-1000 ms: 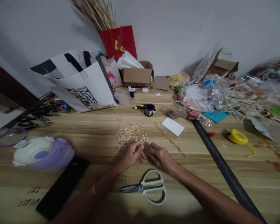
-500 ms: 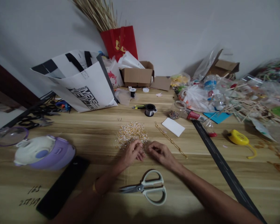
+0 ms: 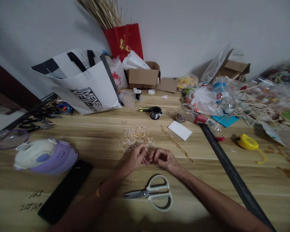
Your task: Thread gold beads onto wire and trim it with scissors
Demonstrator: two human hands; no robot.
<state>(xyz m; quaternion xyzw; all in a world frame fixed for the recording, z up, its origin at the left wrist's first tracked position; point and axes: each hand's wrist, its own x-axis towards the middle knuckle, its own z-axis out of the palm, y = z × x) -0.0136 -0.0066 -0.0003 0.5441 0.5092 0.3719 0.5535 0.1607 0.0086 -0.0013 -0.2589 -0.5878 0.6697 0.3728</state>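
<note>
A tangled beaded ornament (image 3: 136,138) of gold wire and clear beads lies in the middle of the wooden table (image 3: 106,135). My left hand (image 3: 137,157) pinches its near edge with curled fingers. My right hand (image 3: 164,158) is right beside it, fingers pinched together at the same spot; what they hold is too small to make out. A thin gold chain (image 3: 177,145) runs diagonally to the right of the hands. Pale-handled scissors (image 3: 152,193) lie shut just below my wrists.
A black phone (image 3: 65,191) and a purple-and-white lidded container (image 3: 44,157) sit at the left. A white shopping bag (image 3: 87,87), cardboard box (image 3: 142,76), wire spool (image 3: 156,113), bead jar (image 3: 183,112), white card (image 3: 179,130), yellow tape measure (image 3: 246,142) and a black ruler (image 3: 232,174) lie further off.
My right hand has drawn slightly left, closing the gap to my left hand at the ornament's edge. The view has tipped a little; nothing else moved.
</note>
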